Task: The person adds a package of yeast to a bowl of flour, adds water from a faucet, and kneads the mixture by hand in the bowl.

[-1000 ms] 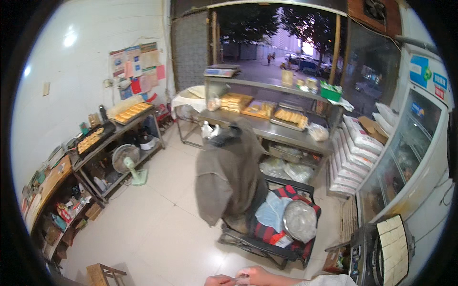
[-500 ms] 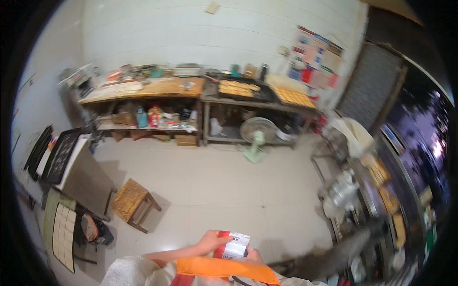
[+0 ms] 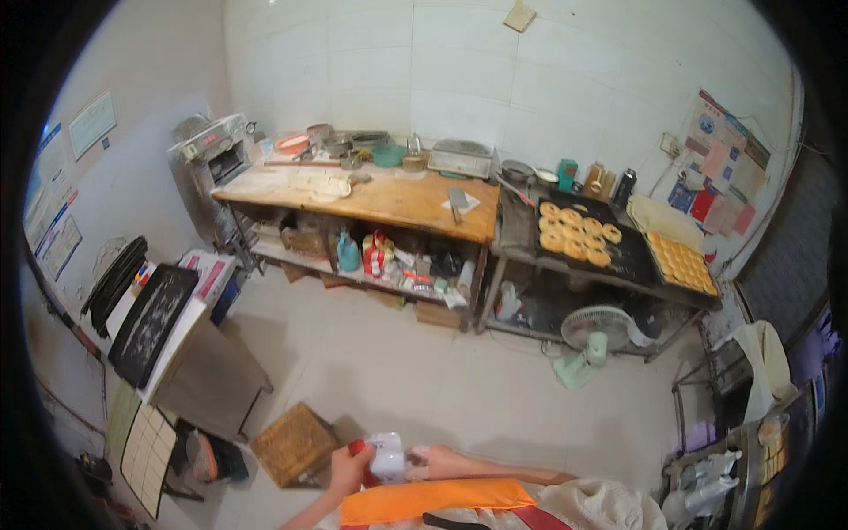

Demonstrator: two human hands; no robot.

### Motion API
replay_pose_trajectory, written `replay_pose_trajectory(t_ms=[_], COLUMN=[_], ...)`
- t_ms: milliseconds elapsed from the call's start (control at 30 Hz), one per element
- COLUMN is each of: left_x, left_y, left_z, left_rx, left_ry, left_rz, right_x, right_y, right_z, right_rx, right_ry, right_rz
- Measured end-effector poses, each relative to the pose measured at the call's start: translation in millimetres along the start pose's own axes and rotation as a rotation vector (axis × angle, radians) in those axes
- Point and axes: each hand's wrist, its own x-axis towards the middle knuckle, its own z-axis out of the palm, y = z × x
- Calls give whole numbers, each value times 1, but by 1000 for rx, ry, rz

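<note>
One left hand (image 3: pixel 347 469) is pinching a glossy red-and-white packet (image 3: pixel 387 460); right hand (image 3: pixel 437 463) is touching it, fingers' grip unclear; square brown wooden stool (image 3: pixel 292 442) is standing left of packet.

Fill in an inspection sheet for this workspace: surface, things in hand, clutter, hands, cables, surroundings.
Surface: brown wooden worktop, whitened toward its left; a grey flat blade with a handle lies near its right end.
Things in hand: red-and-white packet.
Clutter: blue bottle and red bundle beneath the worktop.
Hands: left hand holds the packet's red side; right hand is at its white side, grip unclear.
Cables: possible thin cord by the pale green fan.
Surroundings: brown square wooden stool left of the left hand; black tray with round golden pastries right of the worktop.
</note>
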Motion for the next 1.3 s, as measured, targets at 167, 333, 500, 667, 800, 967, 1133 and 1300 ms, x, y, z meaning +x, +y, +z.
replay_pose_trajectory(t_ms=[167,333,500,667,800,967,1133,1300], left_x=[157,319,477,622,739,905,973,1009], left_y=[77,164,231,293,362,394,352,367], left_z=[29,85,152,177,214,258,255,263], left_rx=[88,303,249,502,839,1474,1163,1187], left_ry=[-83,-64,-59,-66,-243,-492,-604,-749], left_rz=[14,115,216,286,364,349,414,337], right_x=[75,120,233,384,494,622,666,671], right_y=[92,152,187,145,127,172,190,181], right_z=[-99,-241,-405,-593,-747,-885,-935,-938], right_rx=[38,311,648,712,613,406,72,-407], right_ry=[177,509,701,751,935,1187,1270,1193], right_rz=[209,347,320,77,94,321,709,976])
